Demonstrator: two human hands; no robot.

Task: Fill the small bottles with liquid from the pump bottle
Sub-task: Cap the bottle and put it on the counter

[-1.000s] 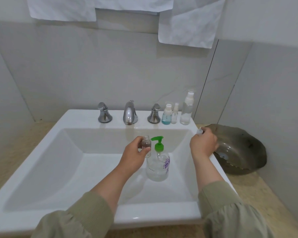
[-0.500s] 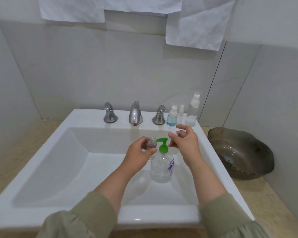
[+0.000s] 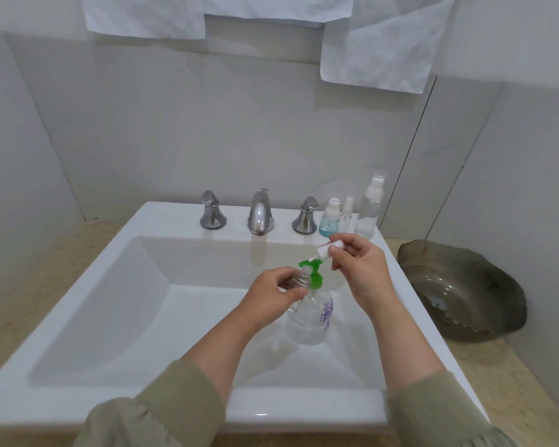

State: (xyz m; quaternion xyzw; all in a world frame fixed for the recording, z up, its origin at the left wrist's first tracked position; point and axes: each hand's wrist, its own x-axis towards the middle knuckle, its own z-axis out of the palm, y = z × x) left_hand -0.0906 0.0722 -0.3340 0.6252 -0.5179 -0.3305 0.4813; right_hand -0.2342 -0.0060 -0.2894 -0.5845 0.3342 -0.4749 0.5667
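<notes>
A clear pump bottle (image 3: 309,317) with a green pump head (image 3: 313,274) stands in the white sink basin (image 3: 117,304). My left hand (image 3: 271,296) grips a small clear bottle (image 3: 299,279), held at the pump's nozzle; most of it is hidden by my fingers. Just above and right of the green pump, my right hand (image 3: 360,269) pinches a small white spray cap (image 3: 325,251) with its thin tube pointing down-left. Three more small bottles stand on the sink's back ledge: a blue-liquid one (image 3: 329,219), a thin clear one (image 3: 346,214) and a taller clear one (image 3: 368,209).
A chrome faucet (image 3: 260,212) with two handles (image 3: 212,211) (image 3: 305,216) sits on the back ledge. A dark glass bowl (image 3: 462,288) lies on the beige counter to the right. White towels (image 3: 375,43) hang on the wall above.
My right hand came from the sink's right edge to the middle and now holds the white cap above the green pump. The left hand has kept the small bottle by the nozzle.
</notes>
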